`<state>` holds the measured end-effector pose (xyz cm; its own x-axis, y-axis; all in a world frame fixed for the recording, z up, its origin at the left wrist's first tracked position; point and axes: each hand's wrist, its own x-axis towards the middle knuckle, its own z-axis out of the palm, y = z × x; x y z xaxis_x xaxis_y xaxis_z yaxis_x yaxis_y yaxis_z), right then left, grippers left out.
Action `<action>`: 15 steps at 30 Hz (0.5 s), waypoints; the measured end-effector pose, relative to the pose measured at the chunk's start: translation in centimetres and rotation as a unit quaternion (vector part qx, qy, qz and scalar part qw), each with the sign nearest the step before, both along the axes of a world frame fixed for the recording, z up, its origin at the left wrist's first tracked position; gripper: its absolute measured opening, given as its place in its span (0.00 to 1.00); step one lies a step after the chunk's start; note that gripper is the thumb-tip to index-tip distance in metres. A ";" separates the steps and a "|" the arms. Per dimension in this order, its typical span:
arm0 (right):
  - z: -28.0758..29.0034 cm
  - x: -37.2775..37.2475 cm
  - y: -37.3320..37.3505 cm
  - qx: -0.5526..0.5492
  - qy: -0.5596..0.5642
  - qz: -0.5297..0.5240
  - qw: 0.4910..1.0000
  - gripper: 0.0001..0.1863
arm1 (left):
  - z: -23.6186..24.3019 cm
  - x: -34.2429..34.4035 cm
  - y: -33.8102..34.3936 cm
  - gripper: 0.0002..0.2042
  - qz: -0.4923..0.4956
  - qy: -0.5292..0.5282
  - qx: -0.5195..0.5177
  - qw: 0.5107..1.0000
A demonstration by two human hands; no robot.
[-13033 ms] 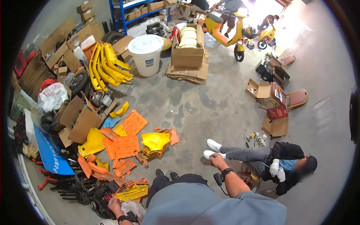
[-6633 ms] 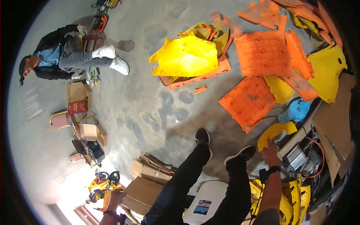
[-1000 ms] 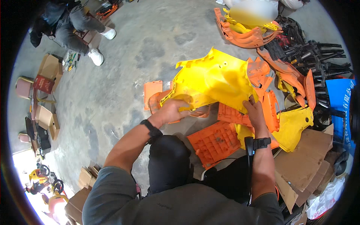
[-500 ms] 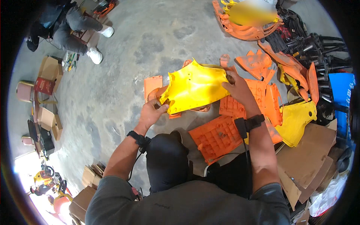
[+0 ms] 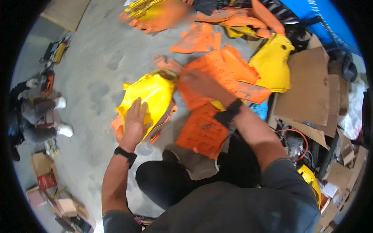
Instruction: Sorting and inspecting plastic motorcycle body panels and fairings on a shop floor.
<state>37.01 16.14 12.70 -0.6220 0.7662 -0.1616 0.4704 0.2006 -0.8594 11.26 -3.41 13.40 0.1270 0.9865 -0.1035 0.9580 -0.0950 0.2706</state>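
A yellow molded plastic panel lies on top of orange plastic parts on the floor in front of me. My left hand rests flat on its near side, fingers stretched out. Over an orange ribbed panel, just right of the yellow one, is my right hand. Motion smears its fingers, so I cannot make out whether they grip anything. Another orange panel with a grid of ribs lies closer to my legs.
Beyond my right hand are more orange parts and another yellow panel. Flattened cardboard leans at the right. A pile of orange and yellow parts sits at the far side. Another person sits at the left.
The yellow panel, held up by both hands before, now lies on the orange parts. My right hand has left it and moved to the orange panels. The whole view has turned rightward.
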 end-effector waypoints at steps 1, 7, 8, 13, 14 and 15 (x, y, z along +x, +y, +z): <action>0.6 0.6 0.2 -0.054 -0.007 -0.025 0.998 0.27 | -0.1 -0.1 0.0 0.43 0.026 -0.038 -0.014 0.999; 2.3 -3.5 -0.7 -0.090 0.001 0.049 0.995 0.33 | 0.3 0.3 0.6 0.46 0.078 -0.106 -0.072 0.989; 2.1 -5.0 -1.3 0.076 -0.013 0.103 0.992 0.35 | 0.4 0.6 0.8 0.46 0.089 -0.096 -0.084 0.988; 0.8 -7.1 -3.2 0.036 0.017 0.109 0.993 0.24 | -0.3 1.4 0.8 0.50 0.030 0.016 -0.033 0.999; 0.3 -7.3 -3.5 0.094 -0.005 0.092 0.991 0.18 | -0.9 1.4 0.7 0.50 0.023 0.035 -0.050 0.998; -0.2 -7.3 -3.7 0.154 -0.028 0.075 0.985 0.13 | -1.5 1.3 0.3 0.49 0.015 0.023 -0.018 0.999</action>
<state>29.67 12.43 12.50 -0.7280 0.6851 0.0262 0.4610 0.5175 -0.7209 12.57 -3.08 11.92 0.0913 0.9854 -0.1436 0.9718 -0.0567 0.2288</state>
